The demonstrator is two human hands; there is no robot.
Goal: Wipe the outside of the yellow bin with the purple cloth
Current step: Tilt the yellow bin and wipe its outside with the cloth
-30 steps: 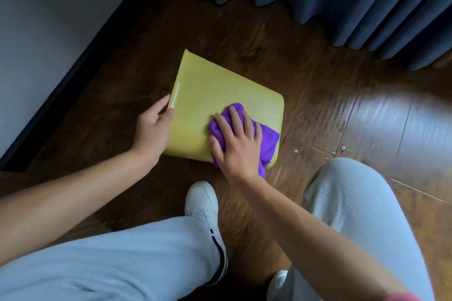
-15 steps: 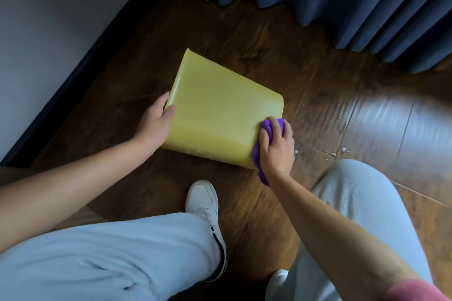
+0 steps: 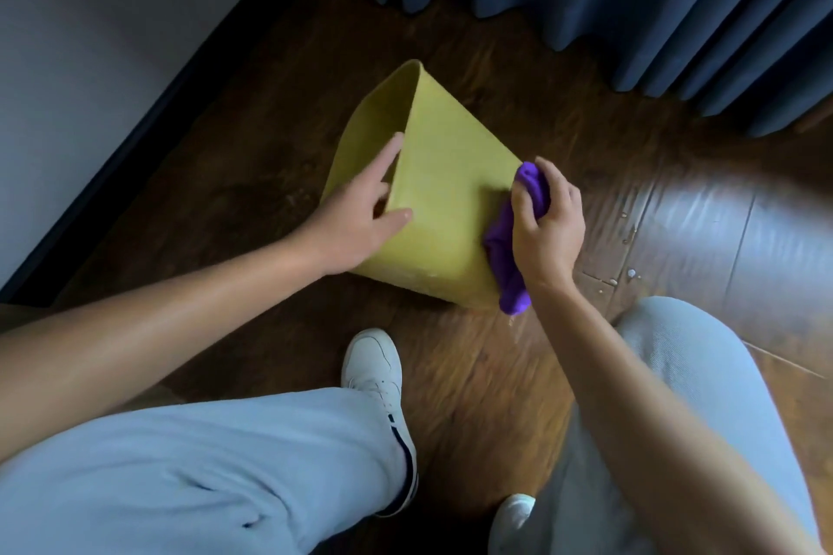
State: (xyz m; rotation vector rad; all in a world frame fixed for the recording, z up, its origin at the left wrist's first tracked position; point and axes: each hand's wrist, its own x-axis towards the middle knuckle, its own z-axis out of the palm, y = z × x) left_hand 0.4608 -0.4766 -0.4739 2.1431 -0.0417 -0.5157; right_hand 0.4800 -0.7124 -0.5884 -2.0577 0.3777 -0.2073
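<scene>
The yellow bin [image 3: 446, 194] lies tipped on the wooden floor, one corner edge turned up towards me and two of its sides showing. My left hand [image 3: 360, 216] grips that edge, thumb on the near side and fingers on the left side. My right hand [image 3: 543, 225] is closed around the bunched purple cloth [image 3: 507, 252], pressing it against the bin's right edge. The cloth hangs down to the bin's lower right corner.
Dark blue curtains [image 3: 631, 0] hang along the back. A white wall with a dark skirting board [image 3: 148, 113] runs along the left. My knees and white shoes [image 3: 378, 379] are close in front of the bin. Water drops [image 3: 629, 273] lie on the floor at right.
The bin has been turned so a corner edge now faces up instead of a flat side. My right hand with the cloth slid from the flat face to the right edge.
</scene>
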